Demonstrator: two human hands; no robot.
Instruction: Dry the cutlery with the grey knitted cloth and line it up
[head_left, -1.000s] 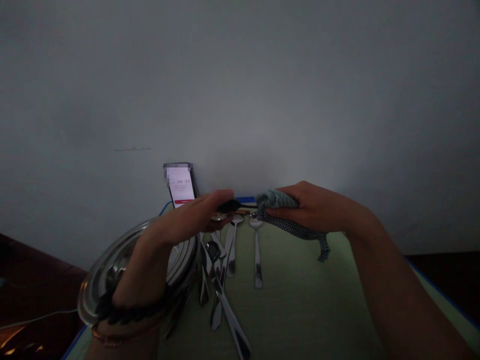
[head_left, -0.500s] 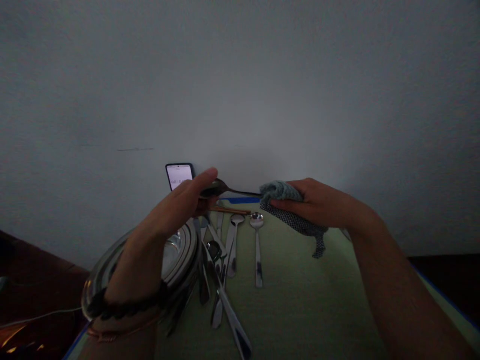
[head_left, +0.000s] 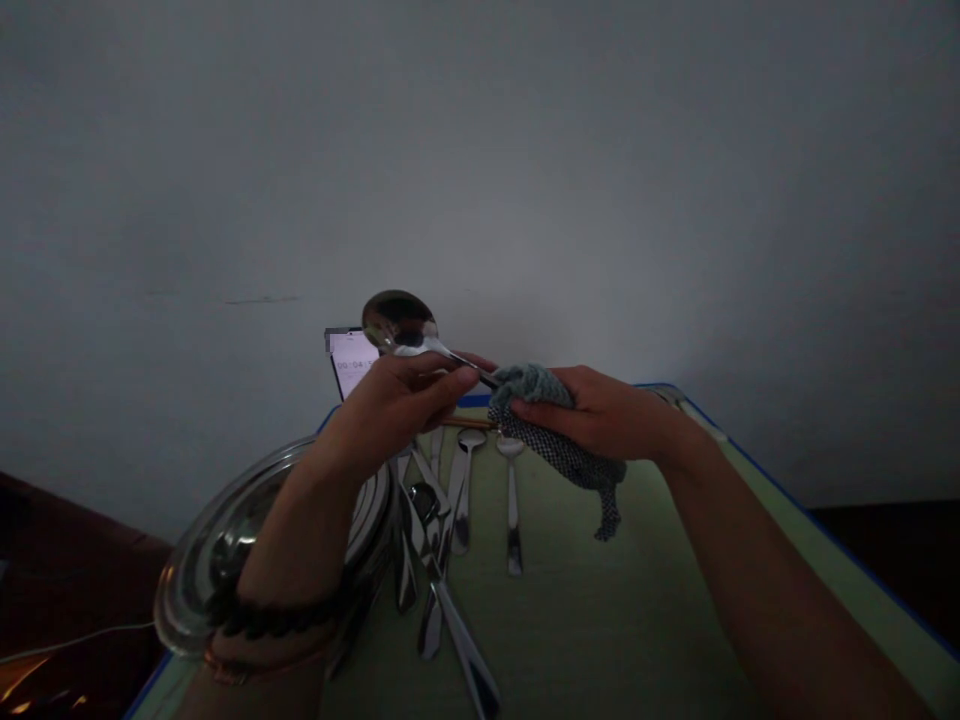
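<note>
A large metal spoon (head_left: pixel 400 320) is held up over the back of the table, its shiny bowl at the upper left. My left hand (head_left: pixel 405 400) is closed around the spoon's neck, just below the bowl. Wrapped about the handle's other end is a grey-green checked cloth (head_left: pixel 559 435), with a loose corner hanging down. My right hand (head_left: pixel 611 415) grips that cloth around the handle, which is mostly hidden inside it. Below the hands, a smaller spoon (head_left: pixel 513 500) lies on the table.
Nested metal bowls (head_left: pixel 187 560) stand at the left under my left forearm. Several knives and spoons (head_left: pixel 461 640) lie in a loose heap beside them on the green table (head_left: pixel 600 620). A phone (head_left: pixel 352 360) showing a timer leans against the wall (head_left: pixel 525 180).
My left hand has slid from the spoon's bowl to its neck, leaving the bowl exposed and tilted up. My right hand and the cloth have shifted slightly left.
</note>
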